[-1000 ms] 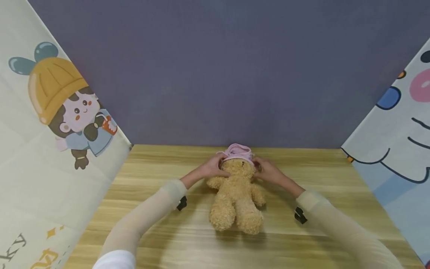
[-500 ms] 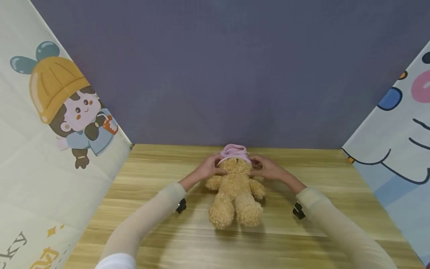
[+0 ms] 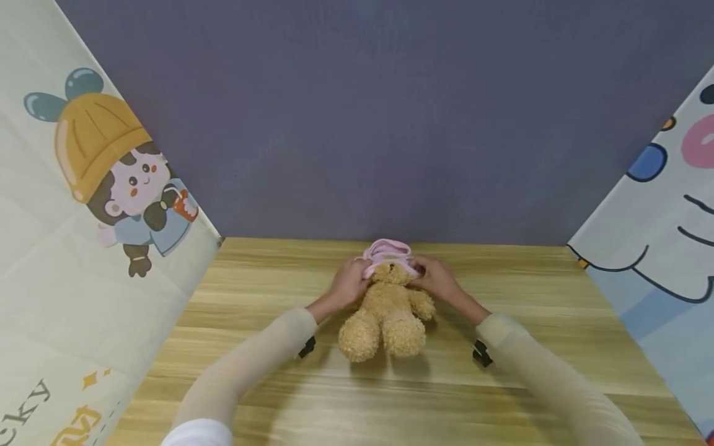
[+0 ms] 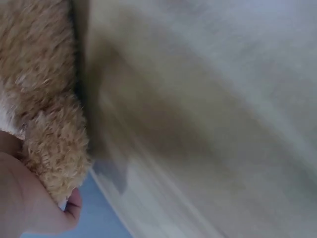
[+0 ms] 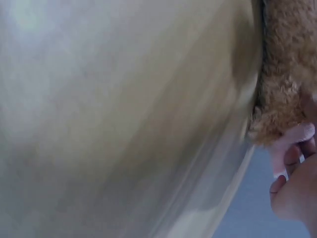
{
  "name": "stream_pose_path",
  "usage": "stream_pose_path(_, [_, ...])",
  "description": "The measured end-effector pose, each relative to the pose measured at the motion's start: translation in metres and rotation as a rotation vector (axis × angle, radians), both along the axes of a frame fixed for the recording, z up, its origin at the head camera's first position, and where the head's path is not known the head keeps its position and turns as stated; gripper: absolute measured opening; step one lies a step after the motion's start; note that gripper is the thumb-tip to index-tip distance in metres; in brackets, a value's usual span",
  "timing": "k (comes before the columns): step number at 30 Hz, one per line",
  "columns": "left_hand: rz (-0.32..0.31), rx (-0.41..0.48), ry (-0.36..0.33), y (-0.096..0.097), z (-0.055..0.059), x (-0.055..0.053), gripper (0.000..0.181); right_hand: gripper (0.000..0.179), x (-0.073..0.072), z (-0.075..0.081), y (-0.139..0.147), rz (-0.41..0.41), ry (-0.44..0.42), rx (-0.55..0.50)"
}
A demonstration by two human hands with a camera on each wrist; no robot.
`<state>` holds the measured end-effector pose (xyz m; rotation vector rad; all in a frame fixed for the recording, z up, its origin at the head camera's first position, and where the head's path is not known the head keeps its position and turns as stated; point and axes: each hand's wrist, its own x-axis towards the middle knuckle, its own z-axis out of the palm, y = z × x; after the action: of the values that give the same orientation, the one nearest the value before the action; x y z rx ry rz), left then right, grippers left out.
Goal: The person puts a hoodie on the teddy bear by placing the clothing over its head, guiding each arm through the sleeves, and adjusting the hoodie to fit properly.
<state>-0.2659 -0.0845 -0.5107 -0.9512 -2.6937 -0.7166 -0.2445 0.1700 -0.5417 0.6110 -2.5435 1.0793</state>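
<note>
Head view: teddy bear (image 3: 386, 303) face up over the tabletop (image 3: 268, 272), head toward the far edge, pink hat (image 3: 387, 249) on its crown. Compared with half a second ago, the feet sit farther up the picture and the bear's arm on the left side has gone behind the left hand (image 3: 351, 282). That hand was spread at the cheek; its fingers are now curled on the hat's side edge. Right hand (image 3: 437, 279) opposite, thumb and finger pinching the other edge. The hat's sides now hang lower beside the muzzle. Judged: the work has gone from steadying the head to handling the hat's rim on both sides, and the fit looks unsettled.

Left wrist view: fur fills the left margin; the hand curls beneath a furry part. What that grip pinches is hidden here; the head view suggests the hat.

Right wrist view: pink cloth shows among the fingers, just beside the fur, so that grip appears to have the hat. Tabletop blurred.
</note>
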Motion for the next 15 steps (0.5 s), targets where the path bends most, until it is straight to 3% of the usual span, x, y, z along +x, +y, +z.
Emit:
stream_pose_path(4, [-0.017,0.002,0.086,-0.001,-0.002,0.002,0.015,0.037,0.003,0.000,-0.004,-0.027,0.178,0.102])
stream_pose_path(7, [-0.024,0.005,0.052,-0.004,-0.001,0.001,0.016,0.036,0.007,0.003,-0.005,-0.039,0.212,0.165])
stream_pose_path(10, [-0.014,-0.017,-0.036,-0.009,0.004,0.000,0.017,0.036,0.013,0.011,-0.002,-0.040,0.109,0.171])
stream_pose_path(15, [0.007,-0.029,-0.139,-0.010,0.018,-0.002,0.025,0.064,0.018,0.032,-0.001,-0.010,-0.087,0.184])
